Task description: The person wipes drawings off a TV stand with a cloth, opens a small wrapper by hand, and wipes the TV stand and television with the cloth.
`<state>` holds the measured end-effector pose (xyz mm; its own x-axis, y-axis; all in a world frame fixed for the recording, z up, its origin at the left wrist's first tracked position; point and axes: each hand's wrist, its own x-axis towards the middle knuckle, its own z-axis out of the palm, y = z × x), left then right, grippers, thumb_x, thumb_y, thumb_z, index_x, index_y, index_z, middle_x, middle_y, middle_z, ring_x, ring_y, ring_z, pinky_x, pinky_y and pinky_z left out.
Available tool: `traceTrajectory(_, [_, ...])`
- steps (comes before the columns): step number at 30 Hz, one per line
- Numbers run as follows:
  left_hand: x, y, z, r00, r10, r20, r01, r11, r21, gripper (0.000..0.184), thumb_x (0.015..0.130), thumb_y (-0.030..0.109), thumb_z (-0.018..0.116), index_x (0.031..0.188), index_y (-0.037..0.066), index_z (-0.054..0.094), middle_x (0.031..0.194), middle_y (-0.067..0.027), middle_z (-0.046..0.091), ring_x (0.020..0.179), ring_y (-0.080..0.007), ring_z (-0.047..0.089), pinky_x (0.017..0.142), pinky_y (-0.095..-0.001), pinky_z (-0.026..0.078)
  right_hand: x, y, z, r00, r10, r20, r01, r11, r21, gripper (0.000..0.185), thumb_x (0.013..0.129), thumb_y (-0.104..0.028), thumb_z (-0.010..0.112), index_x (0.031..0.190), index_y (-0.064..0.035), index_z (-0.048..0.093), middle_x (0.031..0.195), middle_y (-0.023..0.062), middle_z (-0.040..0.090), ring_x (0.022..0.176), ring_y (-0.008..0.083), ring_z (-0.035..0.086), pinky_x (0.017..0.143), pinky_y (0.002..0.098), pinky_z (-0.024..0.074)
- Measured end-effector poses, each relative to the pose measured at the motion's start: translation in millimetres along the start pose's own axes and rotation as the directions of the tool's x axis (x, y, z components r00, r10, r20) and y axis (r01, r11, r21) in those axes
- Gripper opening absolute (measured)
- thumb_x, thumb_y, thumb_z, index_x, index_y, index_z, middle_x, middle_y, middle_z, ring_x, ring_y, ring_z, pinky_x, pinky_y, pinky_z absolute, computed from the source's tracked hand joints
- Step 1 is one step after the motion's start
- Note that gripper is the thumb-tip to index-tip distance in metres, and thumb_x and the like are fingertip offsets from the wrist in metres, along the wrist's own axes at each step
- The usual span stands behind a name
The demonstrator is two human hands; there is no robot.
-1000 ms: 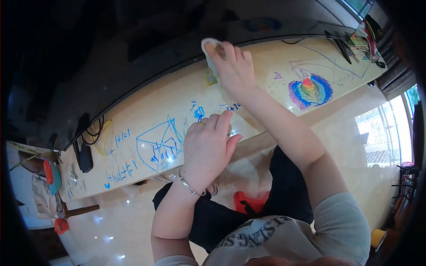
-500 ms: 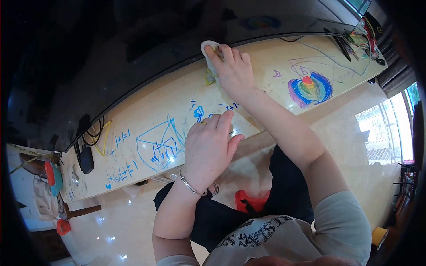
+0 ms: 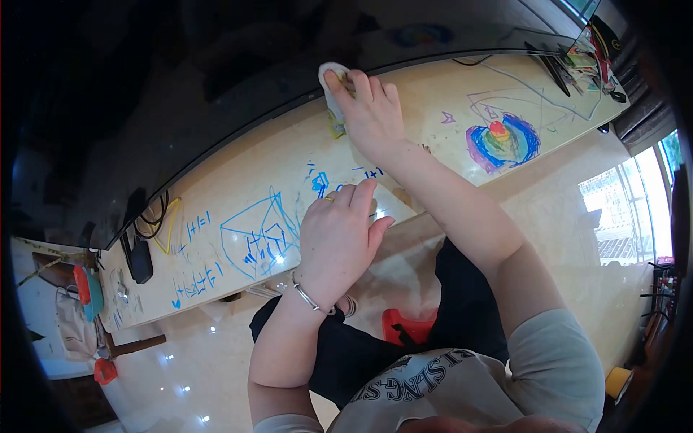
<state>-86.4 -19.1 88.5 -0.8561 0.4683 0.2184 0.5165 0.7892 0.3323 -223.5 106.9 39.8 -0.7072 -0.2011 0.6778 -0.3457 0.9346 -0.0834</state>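
Observation:
My right hand [image 3: 372, 115] grips a folded white cloth [image 3: 332, 79] at the rear of the tabletop, by the lower edge of a large black screen [image 3: 216, 86]. A yellow scribble [image 3: 336, 128] shows just under the cloth. Nearer to me, my left hand [image 3: 339, 227] is over the table's front edge with its thumb apart from the fingers and nothing seen in it. Whether it touches the surface, I cannot tell. Blue marker lines [image 3: 249, 231] run beside it, partly covered by the hand.
The long pale table [image 3: 162, 281] bears a rainbow-coloured drawing [image 3: 504, 144] at right. A black box [image 3: 141, 260] and cables are at left, papers [image 3: 581, 65] at far right. Below me is a red stool [image 3: 404, 325] on the shiny floor.
My right hand and the cloth have shifted slightly left and toward the screen. The left hand has hardly moved. The whole view has shifted a little.

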Motion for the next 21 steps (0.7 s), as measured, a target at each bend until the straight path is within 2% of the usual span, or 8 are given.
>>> traceTrajectory(3, [0.4, 0.6, -1.2, 1.000, -0.002, 0.004, 0.002, 1.000, 0.014, 0.045, 0.080, 0.029, 0.072, 0.115, 0.006, 0.054, 0.099, -0.0127, 0.065, 0.082, -0.0304, 0.063, 0.072, -0.0382, 0.049, 1.7, 0.7, 2.7, 0.997, -0.010, -0.081, 0.010, 1.000, 0.003, 0.063, 0.077, -0.006, 0.056, 0.138, -0.0181, 0.044, 0.120, 0.0093, 0.048, 0.103, 0.0234, 0.051, 0.085, 0.0367, 0.0358])
traceTrajectory(6, [-2.2, -0.3, 0.0, 1.000, -0.004, -0.002, 0.004, 1.000, 0.006, 0.045, 0.080, 0.028, 0.071, 0.115, 0.006, 0.054, 0.099, -0.0130, 0.065, 0.082, -0.0307, 0.063, 0.072, -0.0383, 0.049, 9.3, 0.0, -4.0, 0.997, -0.016, -0.078, 0.016, 1.000, 0.000, 0.062, 0.078, -0.007, 0.055, 0.137, -0.0185, 0.045, 0.120, 0.0093, 0.049, 0.103, 0.0237, 0.051, 0.085, 0.0366, 0.0359])
traceTrajectory(9, [-0.4, -0.7, -0.5, 1.000, 0.011, -0.006, -0.011, 1.000, -0.014, 0.045, 0.080, 0.028, 0.071, 0.115, 0.005, 0.054, 0.099, -0.0132, 0.065, 0.082, -0.0307, 0.063, 0.073, -0.0384, 0.049, -2.9, 3.5, 11.9, 0.990, -0.037, -0.139, 0.039, 0.999, 0.013, 0.063, 0.075, -0.011, 0.061, 0.135, -0.0184, 0.045, 0.114, 0.0095, 0.050, 0.095, 0.0243, 0.052, 0.080, 0.0370, 0.0369])
traceTrajectory(12, [0.1, 0.3, -0.9, 1.000, 0.004, 0.003, -0.004, 1.000, -0.007, 0.045, 0.080, 0.028, 0.071, 0.115, 0.005, 0.054, 0.100, -0.0132, 0.065, 0.083, -0.0306, 0.063, 0.073, -0.0386, 0.049, 5.1, 2.0, 8.7, 0.988, -0.028, -0.154, 0.027, 1.000, -0.011, 0.063, 0.074, -0.012, 0.061, 0.135, -0.0182, 0.045, 0.113, 0.0092, 0.050, 0.094, 0.0242, 0.053, 0.079, 0.0370, 0.0370])
traceTrajectory(15, [-1.9, 1.8, 0.1, 1.000, -0.001, 0.020, 0.001, 1.000, 0.001, 0.045, 0.080, 0.028, 0.071, 0.115, 0.005, 0.054, 0.100, -0.0132, 0.064, 0.084, -0.0306, 0.063, 0.073, -0.0390, 0.049, 9.2, -5.7, -1.9, 0.997, 0.029, -0.077, -0.027, 0.999, 0.024, 0.061, 0.078, -0.007, 0.055, 0.137, -0.0184, 0.045, 0.119, 0.0092, 0.049, 0.106, 0.0230, 0.052, 0.085, 0.0366, 0.0359])
traceTrajectory(18, [-0.2, 2.5, -1.1, 0.999, -0.012, 0.041, 0.012, 1.000, 0.008, 0.045, 0.080, 0.028, 0.071, 0.115, 0.005, 0.054, 0.100, -0.0134, 0.064, 0.084, -0.0309, 0.063, 0.074, -0.0392, 0.049, -0.8, -3.8, 5.4, 0.997, 0.044, -0.069, -0.039, 0.997, 0.063, 0.060, 0.079, -0.007, 0.055, 0.137, -0.0182, 0.045, 0.118, 0.0093, 0.049, 0.105, 0.0227, 0.052, 0.085, 0.0366, 0.0358])
traceTrajectory(21, [-0.3, 1.8, -0.4, 0.999, -0.027, 0.043, 0.027, 1.000, 0.013, 0.045, 0.080, 0.028, 0.071, 0.116, 0.005, 0.053, 0.100, -0.0137, 0.064, 0.083, -0.0314, 0.062, 0.074, -0.0394, 0.048, 15.8, -5.1, -0.9, 0.988, 0.014, -0.153, -0.005, 0.998, 0.063, 0.059, 0.079, -0.007, 0.055, 0.136, -0.0182, 0.046, 0.118, 0.0090, 0.049, 0.104, 0.0229, 0.053, 0.085, 0.0363, 0.0358])
